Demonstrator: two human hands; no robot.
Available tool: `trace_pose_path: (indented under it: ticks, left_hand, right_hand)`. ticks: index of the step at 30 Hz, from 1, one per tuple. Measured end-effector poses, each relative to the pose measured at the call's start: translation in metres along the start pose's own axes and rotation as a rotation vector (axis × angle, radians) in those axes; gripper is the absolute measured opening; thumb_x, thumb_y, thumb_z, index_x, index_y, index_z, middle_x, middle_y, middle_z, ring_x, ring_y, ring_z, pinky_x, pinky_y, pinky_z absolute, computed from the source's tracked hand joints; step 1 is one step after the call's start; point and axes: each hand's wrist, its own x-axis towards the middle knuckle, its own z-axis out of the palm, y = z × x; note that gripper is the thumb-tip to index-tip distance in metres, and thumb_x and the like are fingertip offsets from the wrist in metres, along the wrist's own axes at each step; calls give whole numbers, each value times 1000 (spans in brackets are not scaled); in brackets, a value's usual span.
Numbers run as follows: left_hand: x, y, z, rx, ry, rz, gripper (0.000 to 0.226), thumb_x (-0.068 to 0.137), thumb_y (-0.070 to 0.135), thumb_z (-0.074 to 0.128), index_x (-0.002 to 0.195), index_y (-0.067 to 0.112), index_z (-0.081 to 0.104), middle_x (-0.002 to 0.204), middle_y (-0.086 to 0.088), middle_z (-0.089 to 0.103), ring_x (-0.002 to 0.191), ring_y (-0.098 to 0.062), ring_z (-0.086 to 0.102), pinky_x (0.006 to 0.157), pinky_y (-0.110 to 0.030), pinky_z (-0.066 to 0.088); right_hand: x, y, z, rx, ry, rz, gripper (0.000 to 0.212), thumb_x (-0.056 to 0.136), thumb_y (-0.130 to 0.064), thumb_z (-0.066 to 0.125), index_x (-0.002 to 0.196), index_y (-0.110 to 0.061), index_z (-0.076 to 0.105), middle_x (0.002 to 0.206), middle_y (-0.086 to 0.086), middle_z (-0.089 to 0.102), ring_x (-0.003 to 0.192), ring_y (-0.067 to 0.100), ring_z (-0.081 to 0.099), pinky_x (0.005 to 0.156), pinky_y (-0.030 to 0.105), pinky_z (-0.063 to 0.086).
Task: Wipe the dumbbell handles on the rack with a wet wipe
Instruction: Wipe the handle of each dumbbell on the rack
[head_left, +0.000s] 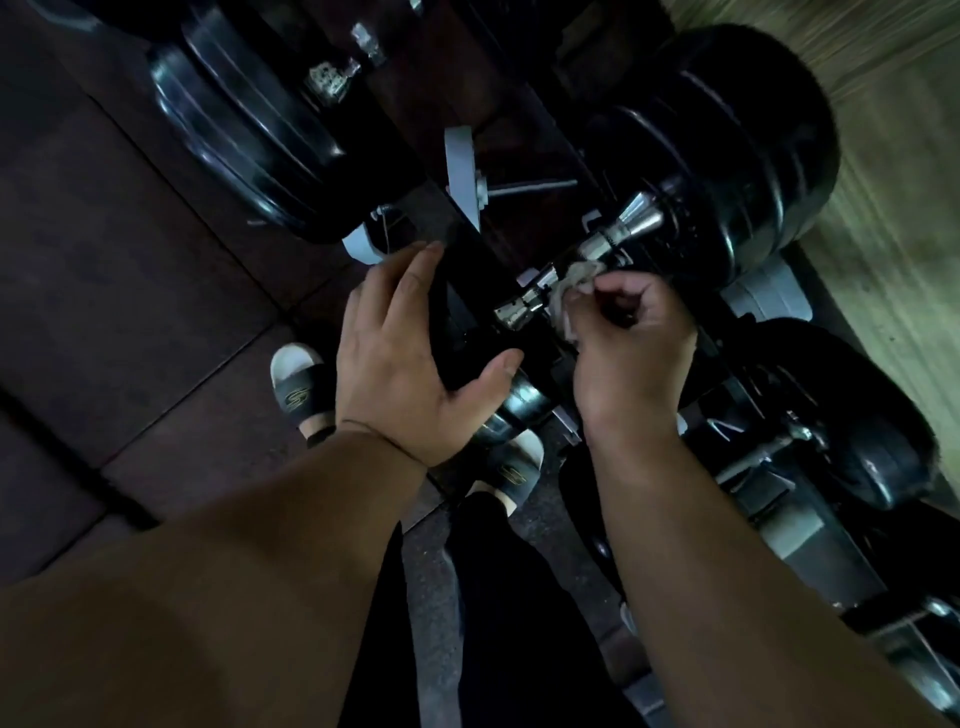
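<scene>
Where: We are looking down at a dumbbell (727, 156) lying in the grey cradles of the rack (774, 296), its handle (524, 304) running from beside our hands up to the big far head.
Left hand: We are spreading our left hand (400, 358) over the dark near head, fingers straight and thumb held wide.
Right hand: We are pinching the wet wipe (569, 291) in our right hand (631, 353), fingers curled, and pressing it onto the handle.
Handling, dumbbell: We are judging it heavy and rigid, best left seated in the rack and braced at the head. The chrome is likely getting slick where it is wet.
Handling, wipe: We are judging it light, limp and damp, best bunched in the fingertips and wrapped round the bar.
Look: The handle is shining chrome and flaring into a cone at the far head. The heads are showing black, rounded and glossy, and the wipe pale and crumpled.
Around: Another black dumbbell (249, 135) is sitting at upper left, and our slippers (301, 384) are showing on the dark floor tiles (130, 260).
</scene>
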Motion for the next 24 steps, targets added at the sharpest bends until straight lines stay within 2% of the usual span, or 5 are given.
trace_pose_path:
  ticks: [4, 9, 15, 19, 24]
  left_hand:
    - [2, -1, -2, -10, -27, -8, 97, 78, 69, 61, 150, 6, 47, 145, -11, 51, 134, -27, 47, 112, -39, 40]
    - [7, 4, -13, -14, -102, -62, 94, 79, 71, 60, 151, 12, 44, 150, -6, 46, 138, -27, 43, 115, -50, 40]
    - [31, 16, -69, -246, -321, -141, 84, 84, 78, 60, 150, 29, 43, 155, 14, 37, 147, -9, 33, 121, -44, 36]
    - [98, 1, -130, -27, 133, 120, 78, 86, 74, 57, 139, 17, 56, 147, -3, 47, 141, -23, 40, 119, -52, 34]
    - [186, -12, -134, 346, -199, -216, 112, 83, 91, 34, 164, 16, 15, 171, -10, 15, 159, -31, 9, 129, -57, 2]
  right_hand:
    - [-16, -9, 3, -104, -98, -4, 9, 86, -22, 79, 91, -26, 72, 87, -15, 73, 82, -8, 69, 67, 9, 53]
    - [-17, -52, 9, -19, 25, -87, 11, 85, -20, 78, 93, -24, 73, 89, -8, 75, 84, 3, 73, 75, 22, 60]
    - [-7, -120, 36, 86, 38, -203, 11, 86, -20, 78, 93, -25, 72, 90, -5, 75, 85, 11, 73, 75, 28, 60]
    - [8, -151, 72, 76, 40, -282, 12, 85, -17, 78, 92, -23, 70, 90, -9, 73, 84, 1, 70, 72, 17, 55]
    - [27, -154, 122, -52, 9, -281, 11, 88, -19, 73, 92, -28, 68, 98, -9, 70, 85, -1, 66, 67, 12, 54]
